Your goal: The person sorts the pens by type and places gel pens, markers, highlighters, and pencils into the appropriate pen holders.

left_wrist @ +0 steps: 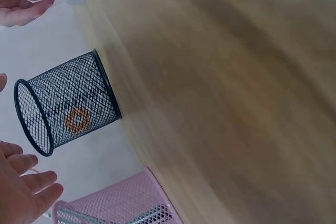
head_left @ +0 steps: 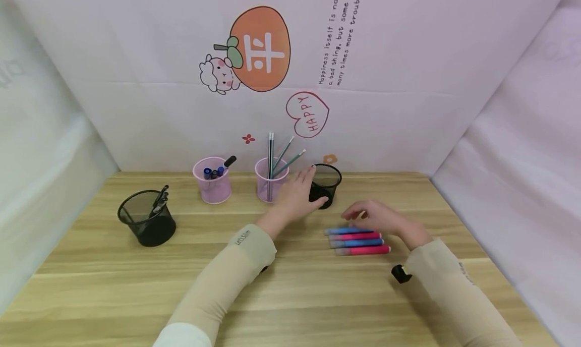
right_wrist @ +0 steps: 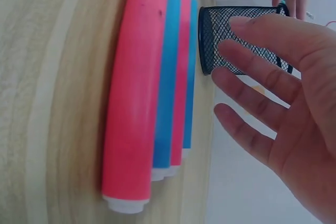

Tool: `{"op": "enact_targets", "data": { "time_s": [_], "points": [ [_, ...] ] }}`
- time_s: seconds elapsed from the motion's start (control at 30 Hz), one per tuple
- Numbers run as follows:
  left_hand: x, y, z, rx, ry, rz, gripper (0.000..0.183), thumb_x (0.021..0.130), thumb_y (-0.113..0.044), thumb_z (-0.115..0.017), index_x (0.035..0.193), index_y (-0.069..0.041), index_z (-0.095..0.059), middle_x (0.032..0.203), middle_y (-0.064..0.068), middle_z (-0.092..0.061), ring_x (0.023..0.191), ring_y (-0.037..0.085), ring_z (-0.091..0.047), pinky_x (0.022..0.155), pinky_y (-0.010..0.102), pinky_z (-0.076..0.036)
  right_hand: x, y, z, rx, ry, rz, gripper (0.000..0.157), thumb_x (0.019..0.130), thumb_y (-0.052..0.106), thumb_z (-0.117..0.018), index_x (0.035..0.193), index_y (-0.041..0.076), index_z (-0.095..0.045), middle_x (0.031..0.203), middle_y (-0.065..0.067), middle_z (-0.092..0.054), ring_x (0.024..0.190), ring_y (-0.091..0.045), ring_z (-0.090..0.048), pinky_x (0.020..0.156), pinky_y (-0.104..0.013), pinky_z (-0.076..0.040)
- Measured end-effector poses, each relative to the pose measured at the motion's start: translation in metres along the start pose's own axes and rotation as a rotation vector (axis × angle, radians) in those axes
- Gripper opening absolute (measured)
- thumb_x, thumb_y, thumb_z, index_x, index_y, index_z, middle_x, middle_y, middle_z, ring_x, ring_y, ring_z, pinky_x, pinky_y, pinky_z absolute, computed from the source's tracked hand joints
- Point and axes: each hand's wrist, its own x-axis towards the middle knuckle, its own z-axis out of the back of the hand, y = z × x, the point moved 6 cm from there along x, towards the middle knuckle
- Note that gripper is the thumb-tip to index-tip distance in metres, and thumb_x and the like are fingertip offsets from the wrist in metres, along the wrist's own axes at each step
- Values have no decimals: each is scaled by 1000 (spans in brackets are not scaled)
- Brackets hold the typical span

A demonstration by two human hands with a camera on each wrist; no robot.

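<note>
My left hand (head_left: 295, 198) reaches to the left side of a black mesh pen holder (head_left: 329, 178), its fingers spread and holding nothing. In the left wrist view, a gap shows between those fingers and the pen holder (left_wrist: 73, 103). My right hand (head_left: 381, 218) hovers just behind a row of pink and blue felt-tip pens (head_left: 368, 250). Its fingers are loosely bent and grip nothing in the right wrist view, where the pens (right_wrist: 134, 93) lie side by side with white ends towards the camera. Nothing shows inside the black pen holder.
Left of that pen holder stands a pink mesh cup (head_left: 263, 188) with several pencils. Farther left are another pink cup (head_left: 215, 191) with pens and a black mesh cup (head_left: 156, 231) with black pens. A printed white backdrop (head_left: 159, 125) rises behind the wooden table (head_left: 317, 306).
</note>
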Motion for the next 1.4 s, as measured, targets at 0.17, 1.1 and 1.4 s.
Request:
{"op": "enact_targets", "data": {
  "time_s": [0.17, 1.1, 1.4],
  "points": [
    [4, 1, -4, -16, 14, 25, 94, 98, -60, -59, 165, -7, -18, 170, 10, -21, 151, 36, -29, 117, 51, -34, -3, -3, -6, -6, 39, 6, 24, 97, 9, -70, 119, 1, -74, 117, -12, -72, 105, -28, -67, 93, -53, -55],
    [30, 16, -15, -108, 103, 196, 116, 90, -73, -60, 165, -5, -5, 171, 13, -10, 153, 39, -19, 119, 49, -31, 9, -3, -17, -101, 96, 64, 29, 96, -3, -67, 124, 4, -73, 115, -6, -73, 100, -18, -68, 87, -38, -58],
    [35, 12, -17, -133, 101, 201, 118, 88, -77, -58, 165, -5, -6, 171, 12, -9, 154, 38, -18, 119, 51, -30, 9, -5, -16, -113, 125, 45, 42, 91, -11, -65, 130, 3, -70, 112, -6, -69, 99, -22, -65, 87, -39, -57]
  ]
}}
